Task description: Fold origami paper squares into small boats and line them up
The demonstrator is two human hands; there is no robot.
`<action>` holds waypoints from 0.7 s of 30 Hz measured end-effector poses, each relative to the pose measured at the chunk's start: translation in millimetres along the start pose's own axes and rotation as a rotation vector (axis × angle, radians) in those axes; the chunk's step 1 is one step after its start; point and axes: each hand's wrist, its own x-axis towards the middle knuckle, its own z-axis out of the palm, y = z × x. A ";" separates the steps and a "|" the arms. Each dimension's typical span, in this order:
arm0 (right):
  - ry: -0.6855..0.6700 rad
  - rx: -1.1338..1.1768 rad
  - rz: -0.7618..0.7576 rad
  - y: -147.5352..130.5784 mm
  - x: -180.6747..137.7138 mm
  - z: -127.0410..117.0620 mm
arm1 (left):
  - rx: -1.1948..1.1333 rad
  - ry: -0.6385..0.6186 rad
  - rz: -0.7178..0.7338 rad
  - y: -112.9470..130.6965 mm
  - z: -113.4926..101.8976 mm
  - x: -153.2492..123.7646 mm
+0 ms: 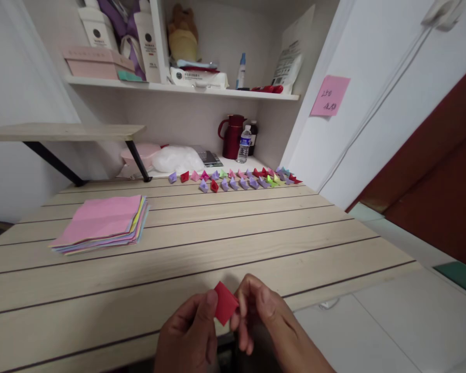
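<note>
Both hands hold a small folded red paper just above the near edge of the wooden table. My left hand pinches its left side with thumb and fingers. My right hand grips its right side, fingers curled. A stack of coloured paper sheets, pink on top, lies on the table to the left. Several small folded paper pieces in purple, red, pink and green stand in rows at the far edge.
A red jug and a water bottle stand at the back under a shelf holding boxes and bottles. A pink sticky note is on the white wall at right. A small wooden ledge juts out left.
</note>
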 end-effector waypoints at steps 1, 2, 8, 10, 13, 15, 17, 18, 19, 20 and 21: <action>-0.009 -0.021 -0.008 -0.1 0.7 -0.8 | -0.007 -0.012 0.000 0.1 -0.2 -0.1; -0.026 -0.053 -0.014 -0.5 1.8 -1.2 | -0.016 -0.027 -0.001 0.5 -0.1 -0.3; -0.109 -0.043 0.005 -4.1 8.3 -1.7 | -0.012 -0.160 -0.059 0.3 -0.8 0.3; -0.134 0.008 -0.006 0.0 6.3 -3.8 | -0.050 -0.266 -0.121 -3.0 -2.0 2.3; -0.151 0.186 0.028 10.5 1.2 -5.9 | -0.153 -0.469 -0.220 -7.3 -1.8 4.8; -0.115 0.379 0.091 16.5 -1.0 -4.3 | -0.197 -0.572 -0.269 -8.6 0.3 5.3; -0.080 0.558 0.137 19.7 -1.0 -0.7 | -0.221 -0.630 -0.302 -9.4 3.4 5.3; -0.071 0.621 0.144 20.4 -0.5 1.5 | -0.235 -0.642 -0.314 -9.9 5.0 5.4; -0.070 0.664 0.147 20.7 0.1 3.5 | -0.244 -0.637 -0.320 -10.2 6.4 5.6; -0.067 0.681 0.150 20.9 0.5 5.1 | -0.243 -0.612 -0.316 -10.4 7.6 6.0; -0.052 0.671 0.153 21.0 0.7 6.3 | -0.239 -0.562 -0.293 -10.2 8.4 6.4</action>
